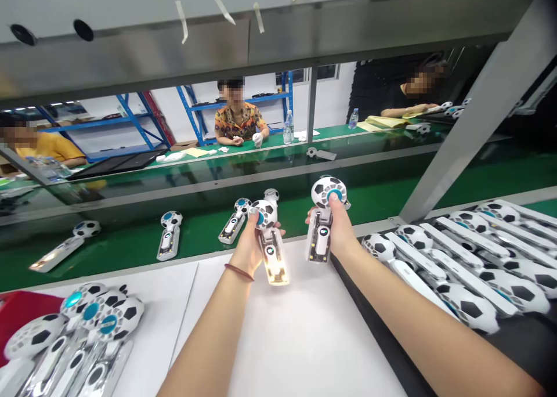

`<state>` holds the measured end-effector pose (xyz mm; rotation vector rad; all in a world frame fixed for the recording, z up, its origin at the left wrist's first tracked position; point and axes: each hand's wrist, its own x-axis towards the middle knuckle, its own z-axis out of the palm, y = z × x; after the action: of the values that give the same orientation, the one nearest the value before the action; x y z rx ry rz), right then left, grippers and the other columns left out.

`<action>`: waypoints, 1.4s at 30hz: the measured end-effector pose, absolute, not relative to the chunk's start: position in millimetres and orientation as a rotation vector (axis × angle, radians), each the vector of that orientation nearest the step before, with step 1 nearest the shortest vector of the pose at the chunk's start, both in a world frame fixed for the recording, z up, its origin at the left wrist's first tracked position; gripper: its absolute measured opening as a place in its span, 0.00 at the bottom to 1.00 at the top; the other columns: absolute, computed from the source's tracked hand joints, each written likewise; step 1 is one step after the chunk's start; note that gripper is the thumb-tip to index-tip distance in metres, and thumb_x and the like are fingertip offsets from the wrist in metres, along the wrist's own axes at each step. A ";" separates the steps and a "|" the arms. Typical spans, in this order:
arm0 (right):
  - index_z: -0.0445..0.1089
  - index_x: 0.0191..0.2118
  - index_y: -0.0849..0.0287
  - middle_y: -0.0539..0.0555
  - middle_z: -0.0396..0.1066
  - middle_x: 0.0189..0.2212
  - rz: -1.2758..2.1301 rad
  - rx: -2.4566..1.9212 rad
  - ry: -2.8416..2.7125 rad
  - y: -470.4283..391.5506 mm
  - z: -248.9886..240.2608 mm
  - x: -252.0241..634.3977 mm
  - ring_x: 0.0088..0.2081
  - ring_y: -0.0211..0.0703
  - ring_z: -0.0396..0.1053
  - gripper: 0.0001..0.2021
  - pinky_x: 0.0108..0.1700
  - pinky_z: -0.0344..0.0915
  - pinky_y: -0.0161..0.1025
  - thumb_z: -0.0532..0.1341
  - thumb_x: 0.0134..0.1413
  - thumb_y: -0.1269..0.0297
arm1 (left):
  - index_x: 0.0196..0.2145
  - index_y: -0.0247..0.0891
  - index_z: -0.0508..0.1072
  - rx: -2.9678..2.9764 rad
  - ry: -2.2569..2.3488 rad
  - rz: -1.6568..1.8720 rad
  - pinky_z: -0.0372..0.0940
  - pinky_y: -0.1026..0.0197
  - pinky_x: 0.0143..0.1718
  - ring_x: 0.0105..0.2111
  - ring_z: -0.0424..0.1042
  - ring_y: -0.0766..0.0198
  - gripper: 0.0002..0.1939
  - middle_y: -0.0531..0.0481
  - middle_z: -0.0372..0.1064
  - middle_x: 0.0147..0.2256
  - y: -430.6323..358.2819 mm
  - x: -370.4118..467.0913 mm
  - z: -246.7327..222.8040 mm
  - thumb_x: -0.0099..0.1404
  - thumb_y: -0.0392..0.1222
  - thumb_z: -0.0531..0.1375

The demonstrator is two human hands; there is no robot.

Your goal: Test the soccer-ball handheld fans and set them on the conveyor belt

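In the head view we hold one toy in each hand, above a white sheet [304,327] that lies on the counter. Our left hand [250,243] has its fingers wrapped around a small white plastic hand fan with a soccer ball head and a glowing yellow handle [270,240]; its handle points down toward us. Our right hand [337,228] has its fingers closed on a second white hand fan with a soccer ball head and a blue middle button [325,211], held upright, with the thumb on the blue button. The two fans are near each other but apart.

Just past our hands runs a long green belt [369,202] with more soccer ball fans lying on it in a row [169,234]. To our right, a dark tray [513,339] holds many fans side by side. At our left, a pile of fans with blue buttons [87,327] rests on the counter. Across the belt, other people sit at their own green counter [278,141].
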<state>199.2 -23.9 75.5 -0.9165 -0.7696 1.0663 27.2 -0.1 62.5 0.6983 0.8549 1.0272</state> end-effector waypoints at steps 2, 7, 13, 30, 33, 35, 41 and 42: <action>0.60 0.36 0.57 0.49 0.67 0.21 1.040 -0.886 -0.793 -34.7 70.1 192.9 0.22 0.42 0.67 0.24 0.23 0.63 0.37 0.57 0.44 0.39 | 0.35 0.34 0.67 0.778 0.935 1.148 0.65 0.61 0.23 0.23 0.71 0.59 0.27 0.49 0.69 0.23 -6.6 21.6 63.0 0.49 0.62 0.61; 0.59 0.43 0.55 0.54 0.69 0.39 1.039 -0.818 -0.980 -48.8 41.0 184.6 0.40 0.47 0.69 0.26 0.41 0.66 0.42 0.64 0.40 0.47 | 0.44 0.41 0.63 1.018 0.971 1.416 0.66 0.60 0.30 0.31 0.73 0.58 0.30 0.48 0.71 0.34 -21.1 2.2 42.9 0.47 0.55 0.65; 0.58 0.45 0.54 0.53 0.69 0.39 1.350 -0.961 -1.268 -47.8 12.5 187.1 0.41 0.44 0.68 0.26 0.47 0.62 0.46 0.66 0.40 0.56 | 0.44 0.40 0.63 1.043 0.958 1.192 0.65 0.58 0.37 0.38 0.71 0.56 0.29 0.45 0.70 0.39 -40.9 -14.5 8.6 0.47 0.49 0.67; 0.51 0.46 0.49 0.48 0.68 0.33 1.799 -0.713 -0.911 -58.9 18.7 187.8 0.33 0.43 0.71 0.25 0.38 0.67 0.46 0.62 0.44 0.71 | 0.41 0.40 0.61 0.796 0.763 0.943 0.65 0.56 0.32 0.32 0.70 0.59 0.18 0.48 0.68 0.35 -55.4 -18.1 8.4 0.53 0.37 0.62; 0.51 0.46 0.49 0.48 0.68 0.33 1.790 -0.743 -0.899 -59.7 21.5 187.4 0.33 0.41 0.70 0.25 0.40 0.66 0.48 0.63 0.44 0.71 | 0.42 0.41 0.59 0.839 0.761 0.925 0.66 0.55 0.33 0.30 0.70 0.59 0.19 0.50 0.67 0.33 -55.7 -16.9 7.7 0.53 0.38 0.62; 0.51 0.46 0.49 0.48 0.68 0.32 1.788 -0.749 -0.895 -59.6 22.7 187.4 0.32 0.41 0.69 0.26 0.40 0.66 0.47 0.63 0.43 0.72 | 0.42 0.42 0.58 0.863 0.756 0.908 0.65 0.56 0.31 0.29 0.70 0.60 0.20 0.51 0.66 0.33 -55.9 -16.1 7.6 0.54 0.39 0.62; 0.50 0.46 0.51 0.48 0.67 0.31 1.752 -0.781 -0.931 -57.1 20.2 187.6 0.31 0.44 0.70 0.27 0.35 0.66 0.45 0.63 0.41 0.70 | 0.43 0.41 0.58 0.897 0.780 0.900 0.65 0.57 0.30 0.29 0.68 0.62 0.20 0.50 0.65 0.34 -57.4 -15.6 10.1 0.56 0.39 0.61; 0.50 0.47 0.51 0.48 0.67 0.31 1.746 -0.790 -0.924 -56.8 20.2 187.5 0.31 0.44 0.70 0.27 0.35 0.66 0.45 0.63 0.41 0.71 | 0.43 0.41 0.58 0.892 0.789 0.896 0.65 0.58 0.30 0.29 0.68 0.62 0.19 0.50 0.65 0.33 -57.5 -15.8 10.2 0.55 0.39 0.62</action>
<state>187.5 -56.8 20.2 -0.7897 -0.9237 1.7459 -15.8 -57.5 10.2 0.8924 0.7887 0.8965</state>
